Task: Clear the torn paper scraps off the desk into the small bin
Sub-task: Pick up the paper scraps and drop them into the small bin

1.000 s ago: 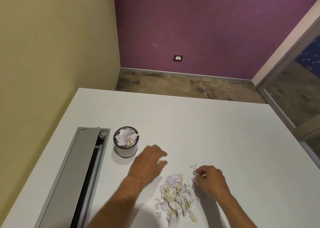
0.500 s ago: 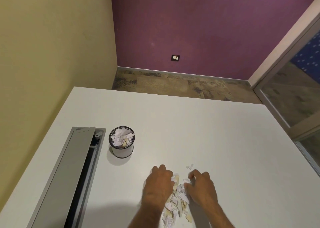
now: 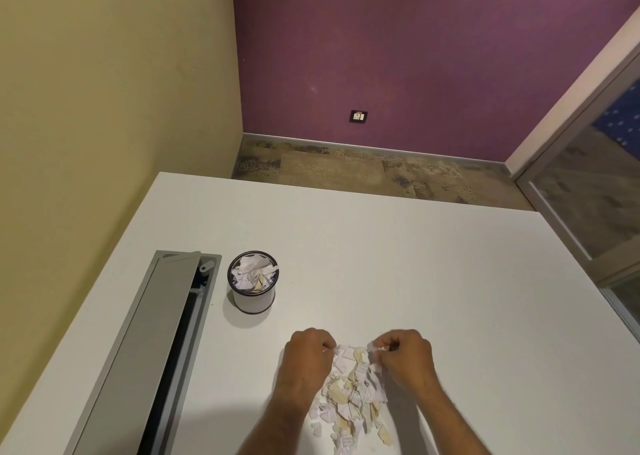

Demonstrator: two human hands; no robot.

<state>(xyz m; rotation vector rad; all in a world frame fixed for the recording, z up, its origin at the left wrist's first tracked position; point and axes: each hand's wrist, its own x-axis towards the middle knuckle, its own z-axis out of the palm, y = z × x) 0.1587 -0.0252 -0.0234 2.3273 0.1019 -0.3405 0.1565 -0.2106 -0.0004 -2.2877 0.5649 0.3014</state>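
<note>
Single head view, looking forward-down over desk, close above.

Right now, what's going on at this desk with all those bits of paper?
A person is tidying torn paper off a white desk. Both hands are curled at the far end of a pile of scraps: the left hand on one side, the right hand pinching pieces on the other. The small bin, off to the left, is already heaped with scraps. Most of the pile remains on the desk.
</note>
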